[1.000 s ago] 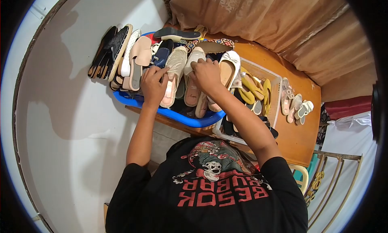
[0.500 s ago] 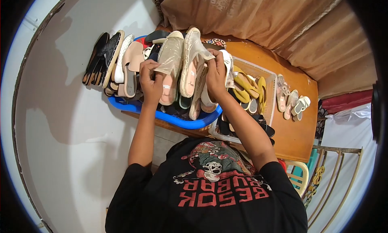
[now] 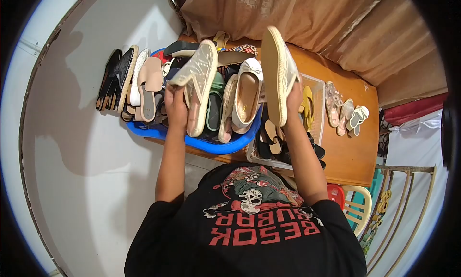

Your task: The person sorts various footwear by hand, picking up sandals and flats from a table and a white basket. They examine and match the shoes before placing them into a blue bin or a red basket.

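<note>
My left hand (image 3: pixel 176 107) is closed on a beige slip-on shoe (image 3: pixel 202 80) with a clear, shiny covering, tilted over the blue basket (image 3: pixel 211 145). My right hand (image 3: pixel 294 103) grips a similar shoe (image 3: pixel 274 75), turned so its woven-edged tan sole faces left, near the clear plastic basket. Between them in the blue basket lie a white flat shoe (image 3: pixel 248 101) with a bow, a green sandal (image 3: pixel 214 109) and a wrapped shoe (image 3: pixel 227 114). Parts of both hands are hidden behind the shoes.
Black shoes (image 3: pixel 109 80) and a beige slide (image 3: pixel 149 87) stand at the left. The clear basket (image 3: pixel 319 109) holds yellow and black footwear. More sandals (image 3: pixel 356 121) lie on the wooden table (image 3: pixel 355 157). A curtain (image 3: pixel 307 17) hangs behind; chairs (image 3: pixel 357 205) stand at right.
The two held shoes have moved apart. The right one has swung right and turned sole-sideways, uncovering the white flat shoe. The left one has turned and tilted.
</note>
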The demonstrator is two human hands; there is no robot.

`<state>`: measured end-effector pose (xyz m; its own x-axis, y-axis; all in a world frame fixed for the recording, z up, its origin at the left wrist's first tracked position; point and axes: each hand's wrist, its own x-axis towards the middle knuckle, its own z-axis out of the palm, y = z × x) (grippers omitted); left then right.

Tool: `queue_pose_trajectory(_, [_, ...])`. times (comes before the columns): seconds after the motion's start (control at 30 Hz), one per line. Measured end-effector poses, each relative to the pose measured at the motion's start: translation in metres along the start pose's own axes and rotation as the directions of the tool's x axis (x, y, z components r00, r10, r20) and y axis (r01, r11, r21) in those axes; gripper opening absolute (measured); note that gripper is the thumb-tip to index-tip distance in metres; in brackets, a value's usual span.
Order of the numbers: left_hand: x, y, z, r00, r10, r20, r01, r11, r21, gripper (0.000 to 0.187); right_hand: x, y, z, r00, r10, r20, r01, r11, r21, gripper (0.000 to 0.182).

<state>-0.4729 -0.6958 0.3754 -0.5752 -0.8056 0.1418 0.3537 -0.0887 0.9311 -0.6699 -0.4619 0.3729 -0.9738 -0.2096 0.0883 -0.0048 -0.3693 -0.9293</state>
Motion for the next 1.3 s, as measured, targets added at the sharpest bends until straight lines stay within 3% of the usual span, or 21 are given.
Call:
queue_pose_trajectory(0.07, [-0.015,-0.023,-0.002,0.994,-0.113,-0.005,0.112,0.99,-0.087,0.021,-0.012,0.015,-0.017,0.99,0.138,0.022,-0.14,0.977,0.16,0.026])
queue_pose_trajectory(0.17, [-0.043,-0.043,0.007,0.989,-0.127,0.078,0.128,0.992,-0.009,0.021,-0.041,0.065,-0.013,0.991,-0.114,0.073,0.129,0.957,-0.261,0.021])
queue_pose_trajectory(0.23, [-0.053,-0.044,0.015,0.985,-0.115,0.129,0.108,0.992,0.06,0.025,-0.06,0.057,0.01,0.991,-0.068,0.112,0.089,0.977,-0.194,0.019])
queue_pose_trajectory(0.33, [-0.055,-0.033,0.022,0.994,-0.113,0.011,0.113,0.993,0.033,0.019,-0.058,0.063,0.022,0.994,-0.062,0.085,0.068,0.995,-0.078,0.019])
queue_pose_trajectory(0.37, [-0.054,-0.026,0.022,0.996,-0.082,0.018,0.08,0.991,0.104,0.019,-0.055,0.062,0.021,0.996,-0.032,0.082,0.032,0.999,-0.006,0.018])
queue_pose_trajectory(0.43, [-0.05,-0.011,0.024,1.0,-0.005,0.018,0.002,0.988,0.156,0.019,-0.047,0.058,0.005,0.974,0.18,0.137,-0.208,0.95,0.231,0.016])
queue_pose_trajectory(0.5, [-0.049,0.006,0.035,0.998,0.032,0.044,-0.035,0.997,0.067,0.018,-0.041,0.046,-0.009,0.986,0.139,0.093,-0.163,0.923,0.348,0.017])
queue_pose_trajectory(0.57, [-0.057,0.026,0.055,0.998,0.015,0.061,-0.018,0.999,0.047,0.018,-0.037,0.026,-0.041,0.991,0.092,0.098,-0.107,0.981,0.163,0.022])
queue_pose_trajectory(0.63, [-0.063,0.027,0.072,0.985,0.018,0.171,-0.037,0.994,0.105,0.018,-0.038,0.01,-0.072,0.991,0.112,0.07,-0.129,0.94,0.317,0.022])
queue_pose_trajectory(0.7, [-0.077,0.021,0.097,0.943,0.023,0.331,-0.078,0.985,0.152,0.015,-0.047,-0.001,-0.118,0.986,0.168,0.024,-0.166,0.928,0.334,0.021])
queue_pose_trajectory(0.77, [-0.106,0.012,0.129,0.899,-0.064,0.434,0.056,0.998,0.032,0.022,-0.061,-0.035,-0.154,0.964,0.224,-0.145,-0.212,0.973,0.092,0.017])
queue_pose_trajectory(0.87, [-0.143,-0.026,0.163,0.893,-0.003,0.449,-0.071,0.986,0.148,0.023,-0.072,-0.069,-0.191,0.942,0.26,-0.213,-0.285,0.954,-0.096,0.01])
queue_pose_trajectory(0.9, [-0.154,-0.033,0.173,0.908,-0.026,0.419,-0.078,0.971,0.228,0.017,-0.073,-0.068,-0.2,0.941,0.267,-0.209,-0.291,0.952,-0.092,0.01])
queue_pose_trajectory(0.97, [-0.174,-0.041,0.189,0.911,-0.196,0.362,0.076,0.945,0.319,0.013,-0.072,-0.067,-0.215,0.979,0.193,-0.063,-0.204,0.934,-0.294,0.01])
queue_pose_trajectory(1.0, [-0.179,-0.06,0.186,0.891,-0.203,0.406,-0.007,0.888,0.46,0.014,-0.072,-0.065,-0.215,0.979,0.203,-0.029,-0.194,0.87,-0.453,0.012])
queue_pose_trajectory(1.03, [-0.183,-0.085,0.18,0.871,-0.217,0.44,-0.095,0.805,0.585,0.015,-0.07,-0.049,-0.227,0.914,0.403,-0.046,-0.363,0.762,-0.537,0.022])
queue_pose_trajectory(1.1, [-0.194,-0.137,0.156,0.765,-0.397,0.507,-0.114,0.692,0.713,0.041,-0.071,-0.005,-0.254,0.887,0.371,0.276,-0.015,0.619,-0.785,0.046])
queue_pose_trajectory(1.13, [-0.2,-0.142,0.15,0.726,-0.509,0.461,-0.058,0.624,0.78,0.051,-0.077,-0.011,-0.246,0.875,0.374,0.307,0.003,0.629,-0.777,0.046])
queue_pose_trajectory(1.17, [-0.206,-0.143,0.147,0.678,-0.614,0.404,-0.004,0.547,0.837,0.062,-0.085,-0.028,-0.228,0.842,0.396,0.366,0.164,0.458,-0.874,0.055])
queue_pose_trajectory(1.2, [-0.209,-0.137,0.146,0.672,-0.609,0.422,-0.027,0.549,0.836,0.077,-0.092,-0.039,-0.215,0.806,0.423,0.414,0.327,0.265,-0.907,0.065])
queue_pose_trajectory(1.3, [-0.224,-0.125,0.145,0.767,-0.423,0.482,-0.077,0.685,0.725,0.084,-0.1,-0.042,-0.206,0.814,0.436,0.382,0.252,0.328,-0.911,0.073])
